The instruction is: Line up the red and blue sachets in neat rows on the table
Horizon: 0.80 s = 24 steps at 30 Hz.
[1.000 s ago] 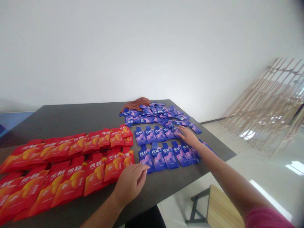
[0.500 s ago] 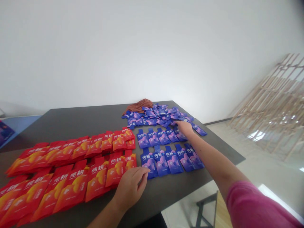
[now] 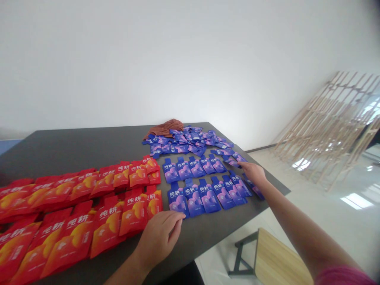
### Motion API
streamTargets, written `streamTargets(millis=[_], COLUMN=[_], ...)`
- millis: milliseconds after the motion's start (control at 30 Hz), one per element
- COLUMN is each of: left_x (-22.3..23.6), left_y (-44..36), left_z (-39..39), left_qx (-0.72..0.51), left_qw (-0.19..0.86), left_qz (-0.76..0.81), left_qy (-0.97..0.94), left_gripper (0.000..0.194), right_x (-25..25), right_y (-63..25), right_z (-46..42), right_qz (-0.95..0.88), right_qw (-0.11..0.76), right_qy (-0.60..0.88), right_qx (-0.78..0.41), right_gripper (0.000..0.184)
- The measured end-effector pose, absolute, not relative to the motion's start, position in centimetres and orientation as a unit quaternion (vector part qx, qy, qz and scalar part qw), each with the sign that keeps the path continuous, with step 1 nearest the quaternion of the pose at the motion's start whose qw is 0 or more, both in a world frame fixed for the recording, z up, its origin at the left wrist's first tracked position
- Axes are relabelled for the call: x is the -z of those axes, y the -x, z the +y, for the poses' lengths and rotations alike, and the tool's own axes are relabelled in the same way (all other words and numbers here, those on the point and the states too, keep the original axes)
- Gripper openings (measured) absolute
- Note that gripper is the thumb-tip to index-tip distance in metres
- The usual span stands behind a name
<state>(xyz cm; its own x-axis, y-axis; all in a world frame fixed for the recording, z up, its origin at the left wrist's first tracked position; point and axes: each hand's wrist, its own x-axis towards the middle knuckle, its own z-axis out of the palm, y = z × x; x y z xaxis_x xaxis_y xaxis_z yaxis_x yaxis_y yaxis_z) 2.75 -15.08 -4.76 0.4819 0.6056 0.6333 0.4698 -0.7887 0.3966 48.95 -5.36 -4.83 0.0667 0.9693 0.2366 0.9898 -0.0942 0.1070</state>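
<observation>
My right hand is closed on the edge of a purple-blue pouch at the right side of the table, just above the lower row. Another purple pouch lies partly hidden below that hand. My left hand rests by the table's front edge, fingers curled together, their tips touching the bottom corner of the leftmost purple pouch in the lower row. Whether anything is between those fingers is hidden. Two rows of overlapping purple pouches, such as this one, lie face up between the hands.
Rows of overlapping red-orange pouches cover the table's left front. A loose heap of purple pouches lies at the back beside a brown cloth. A wooden stool stands at the front right; a slatted wooden frame leans on the wall.
My right hand has moved from the heap toward the lower right, now with a purple pouch. The view has swung to the right. The left hand has stayed by the same pouch.
</observation>
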Motion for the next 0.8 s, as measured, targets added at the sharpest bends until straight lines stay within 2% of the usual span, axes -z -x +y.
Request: streamTargets(millis=[233,333,500,800], left_x=[5.1,5.2,5.1,5.0], left_y=[-2.3,-2.3,-2.4,-2.3], left_z=[-14.4,-14.3,-14.4,-14.6], left_qx=[-0.4,-0.395,-0.395,-0.396], left_qw=[0.088,0.087,0.084,0.073], left_qz=[0.338,0.342,0.338,0.337], left_qy=[-0.848,-0.848,-0.85,-0.851], left_gripper=[0.017,0.017,0.017,0.017], right_x=[6.3,6.3,6.5,7.3], right_y=[-49.0,-50.0,-52.2,-52.6], right_z=[-3.7,-3.2,-2.3,-1.9], right_qz=[-0.727,-0.711,-0.659,-0.664], right_qw=[0.01,0.015,0.038,0.03], right_qy=[0.685,0.702,0.749,0.747], right_qx=[0.052,0.042,0.05,0.005], right_gripper=[0.039,0.036,0.04,0.032])
